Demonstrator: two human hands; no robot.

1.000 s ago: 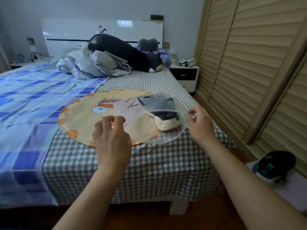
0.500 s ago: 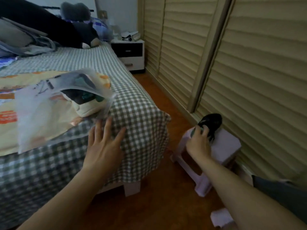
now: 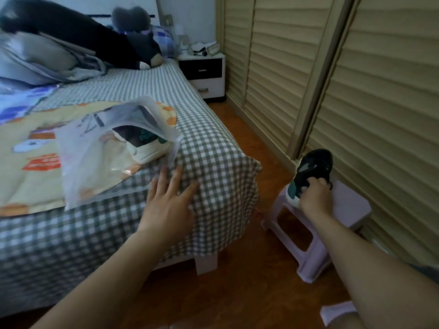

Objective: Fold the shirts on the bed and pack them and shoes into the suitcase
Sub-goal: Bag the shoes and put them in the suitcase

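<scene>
Two hands work apart: the right hand [image 3: 314, 198] grips the black shoe [image 3: 313, 169] on the stool [image 3: 349, 205], the left hand [image 3: 169, 203] rests spread-fingered on the bed [image 3: 213, 157].

Right hand [image 3: 314, 198] grips a black shoe [image 3: 313, 170] on the stool [image 3: 351, 207]; left hand [image 3: 168, 205] rests flat on the bed [image 3: 213, 157] beside a bagged shoe [image 3: 147, 148].

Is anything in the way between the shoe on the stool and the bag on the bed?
Nothing visible blocks it. The right hand grips the shoe on the stool. Between it and the bag is only open floor and the bed corner. The left hand lies open by the bag's mouth.
</scene>
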